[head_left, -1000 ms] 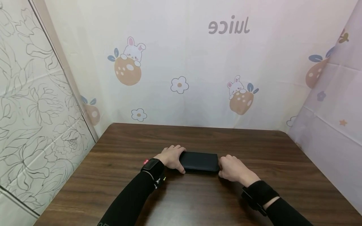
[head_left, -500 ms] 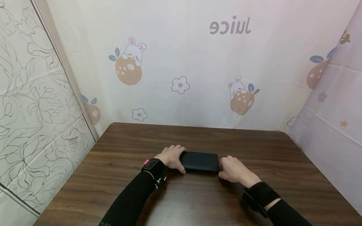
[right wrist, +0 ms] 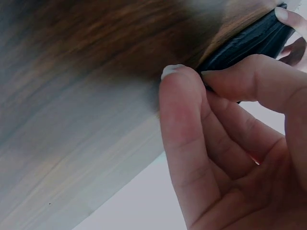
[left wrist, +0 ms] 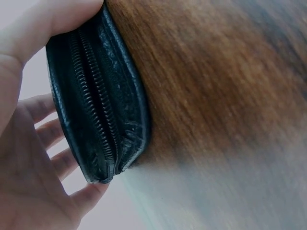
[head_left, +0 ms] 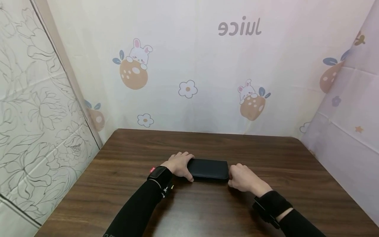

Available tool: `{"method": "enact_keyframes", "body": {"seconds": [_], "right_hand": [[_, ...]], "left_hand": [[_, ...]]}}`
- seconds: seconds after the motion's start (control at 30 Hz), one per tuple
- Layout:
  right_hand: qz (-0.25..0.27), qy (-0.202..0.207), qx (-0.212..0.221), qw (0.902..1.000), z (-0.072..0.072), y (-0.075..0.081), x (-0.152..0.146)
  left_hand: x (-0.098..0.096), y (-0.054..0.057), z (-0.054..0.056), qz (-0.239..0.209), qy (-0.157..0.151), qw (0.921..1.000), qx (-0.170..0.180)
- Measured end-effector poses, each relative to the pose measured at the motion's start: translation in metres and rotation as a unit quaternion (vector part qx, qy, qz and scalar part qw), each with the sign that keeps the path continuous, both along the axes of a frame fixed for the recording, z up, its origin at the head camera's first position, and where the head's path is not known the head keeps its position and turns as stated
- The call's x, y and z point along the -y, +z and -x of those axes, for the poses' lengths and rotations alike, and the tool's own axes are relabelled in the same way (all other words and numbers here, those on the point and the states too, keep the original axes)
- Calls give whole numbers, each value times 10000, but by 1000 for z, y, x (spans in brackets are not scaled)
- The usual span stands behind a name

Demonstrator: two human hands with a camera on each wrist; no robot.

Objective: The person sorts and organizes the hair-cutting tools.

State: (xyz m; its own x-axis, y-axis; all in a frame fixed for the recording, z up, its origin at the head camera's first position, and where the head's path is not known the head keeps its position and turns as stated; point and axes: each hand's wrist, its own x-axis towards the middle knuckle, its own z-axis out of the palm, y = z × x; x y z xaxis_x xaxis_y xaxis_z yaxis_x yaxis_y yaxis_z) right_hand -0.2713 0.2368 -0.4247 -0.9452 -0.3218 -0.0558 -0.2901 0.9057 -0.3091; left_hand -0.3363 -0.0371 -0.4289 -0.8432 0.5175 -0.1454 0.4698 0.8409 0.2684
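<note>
A black, long zip wallet [head_left: 208, 169] lies flat on the brown wooden table [head_left: 189, 210]. My left hand [head_left: 179, 165] grips its left end, thumb on the near side and fingers spread round the far side. In the left wrist view two rows of zipper teeth [left wrist: 98, 96] run along that end with a narrow dark gap between them. At the other end, my right hand [head_left: 244, 177] has its fingers curled. The right wrist view shows its thumb and index finger pinching at the wallet's corner, and what lies between the fingertips is hidden.
A pale curtain [head_left: 189, 65] printed with rabbits and fruit hangs behind the table's far edge. White flower-patterned sheeting [head_left: 41, 108] stands along the left, and another pale curtain [head_left: 349, 131] along the right. Black bands [head_left: 273, 202] with cameras sit on both wrists.
</note>
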Motion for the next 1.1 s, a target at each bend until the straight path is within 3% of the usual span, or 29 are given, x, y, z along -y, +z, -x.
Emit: {"method": "enact_keyframes", "body": {"seconds": [1.1], "right_hand": [[99, 54, -79, 9999, -7, -4, 2]], "left_hand": [[0, 1, 1, -11, -32, 10000, -5]]}}
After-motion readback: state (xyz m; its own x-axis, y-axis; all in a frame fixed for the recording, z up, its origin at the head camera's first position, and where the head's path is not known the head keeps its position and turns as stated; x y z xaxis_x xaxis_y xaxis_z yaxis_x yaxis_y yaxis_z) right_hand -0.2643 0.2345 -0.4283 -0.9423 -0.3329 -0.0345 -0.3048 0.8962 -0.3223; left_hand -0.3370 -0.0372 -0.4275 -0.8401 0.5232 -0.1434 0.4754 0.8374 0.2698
